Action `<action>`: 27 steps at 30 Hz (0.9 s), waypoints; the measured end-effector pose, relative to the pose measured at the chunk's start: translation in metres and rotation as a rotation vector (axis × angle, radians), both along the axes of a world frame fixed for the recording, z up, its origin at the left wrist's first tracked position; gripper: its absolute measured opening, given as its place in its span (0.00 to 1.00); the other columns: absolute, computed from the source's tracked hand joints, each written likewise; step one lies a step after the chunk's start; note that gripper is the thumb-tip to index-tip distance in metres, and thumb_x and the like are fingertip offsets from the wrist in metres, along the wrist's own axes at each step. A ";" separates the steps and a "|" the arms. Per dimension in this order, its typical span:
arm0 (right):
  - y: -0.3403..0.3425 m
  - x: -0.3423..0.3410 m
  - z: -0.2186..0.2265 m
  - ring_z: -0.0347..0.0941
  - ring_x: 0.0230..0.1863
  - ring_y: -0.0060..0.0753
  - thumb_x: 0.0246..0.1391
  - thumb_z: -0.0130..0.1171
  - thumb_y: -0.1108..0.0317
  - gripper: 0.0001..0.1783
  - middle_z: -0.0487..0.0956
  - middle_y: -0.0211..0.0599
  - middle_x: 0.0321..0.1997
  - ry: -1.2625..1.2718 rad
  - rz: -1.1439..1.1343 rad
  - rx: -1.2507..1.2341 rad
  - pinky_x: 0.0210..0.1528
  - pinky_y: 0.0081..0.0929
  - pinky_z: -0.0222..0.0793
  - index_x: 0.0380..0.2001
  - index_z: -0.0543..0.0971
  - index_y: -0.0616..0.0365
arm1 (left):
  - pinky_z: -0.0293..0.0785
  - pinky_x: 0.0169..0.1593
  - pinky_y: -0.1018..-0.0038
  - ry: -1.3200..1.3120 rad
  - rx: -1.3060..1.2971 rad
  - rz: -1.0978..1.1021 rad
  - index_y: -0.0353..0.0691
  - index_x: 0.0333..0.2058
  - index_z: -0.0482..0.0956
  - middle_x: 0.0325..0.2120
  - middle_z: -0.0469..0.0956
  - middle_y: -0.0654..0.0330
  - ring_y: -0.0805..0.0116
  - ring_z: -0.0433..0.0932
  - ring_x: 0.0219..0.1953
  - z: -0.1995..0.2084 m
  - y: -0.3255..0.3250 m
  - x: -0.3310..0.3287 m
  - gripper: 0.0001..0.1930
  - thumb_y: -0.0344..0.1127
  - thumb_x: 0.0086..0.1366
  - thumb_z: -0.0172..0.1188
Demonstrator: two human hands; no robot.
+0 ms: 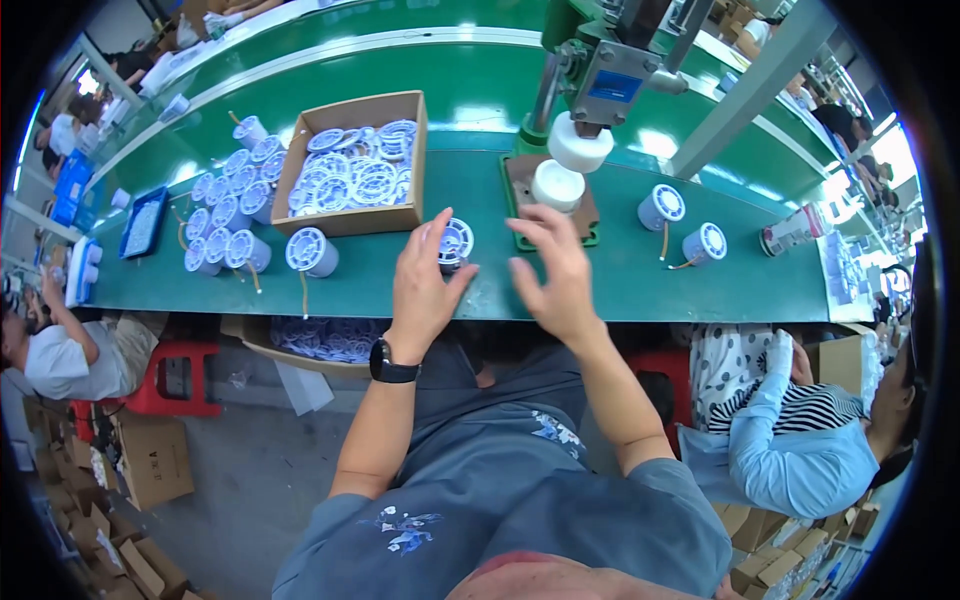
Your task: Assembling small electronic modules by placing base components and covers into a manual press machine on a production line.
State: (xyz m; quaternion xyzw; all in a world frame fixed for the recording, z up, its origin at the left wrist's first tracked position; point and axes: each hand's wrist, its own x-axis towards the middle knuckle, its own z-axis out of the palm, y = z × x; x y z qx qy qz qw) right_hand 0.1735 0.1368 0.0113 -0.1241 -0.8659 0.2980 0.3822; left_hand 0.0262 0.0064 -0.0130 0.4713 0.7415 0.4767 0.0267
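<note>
My left hand [422, 290] curves around a short white cylindrical housing [456, 243] with a round slotted top. Its fingers are along the left side and the thumb is at the front. My right hand [557, 272] is held just right of that housing, fingers and thumb apart, with nothing in it. Behind the right hand stands a green bench press [590, 90]. Its white round pressing head [580, 145] hangs above a white round seat [557, 187] on the base. The two are apart.
A cardboard box [350, 225] of white slotted discs stands behind my left hand. Left of it are several white cylinders [232, 212] with wire leads. Two more cylinders [661, 207] stand right of the press. A person in light blue [790, 450] sits at my right.
</note>
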 end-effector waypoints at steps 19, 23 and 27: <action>-0.030 -0.048 -0.016 0.69 0.57 0.56 0.45 0.68 0.73 0.32 0.69 0.52 0.58 -0.135 -0.046 0.151 0.56 0.43 0.69 0.56 0.74 0.55 | 0.67 0.59 0.58 0.280 -0.094 0.164 0.37 0.63 0.68 0.55 0.68 0.41 0.41 0.70 0.55 0.008 -0.029 -0.001 0.29 0.35 0.63 0.61; -0.015 -0.047 0.013 0.70 0.56 0.55 0.46 0.65 0.74 0.29 0.71 0.52 0.56 -0.090 -0.067 0.290 0.55 0.44 0.70 0.55 0.74 0.57 | 0.67 0.58 0.57 0.514 -0.015 0.227 0.34 0.58 0.71 0.53 0.70 0.41 0.43 0.71 0.54 0.042 -0.044 -0.055 0.24 0.35 0.64 0.59; -0.011 -0.103 0.040 0.74 0.50 0.52 0.48 0.60 0.76 0.21 0.77 0.47 0.47 0.032 0.150 0.297 0.52 0.42 0.71 0.49 0.78 0.59 | 0.77 0.47 0.56 0.632 -0.354 0.207 0.33 0.44 0.81 0.37 0.81 0.44 0.45 0.81 0.43 0.068 -0.053 -0.174 0.13 0.29 0.62 0.55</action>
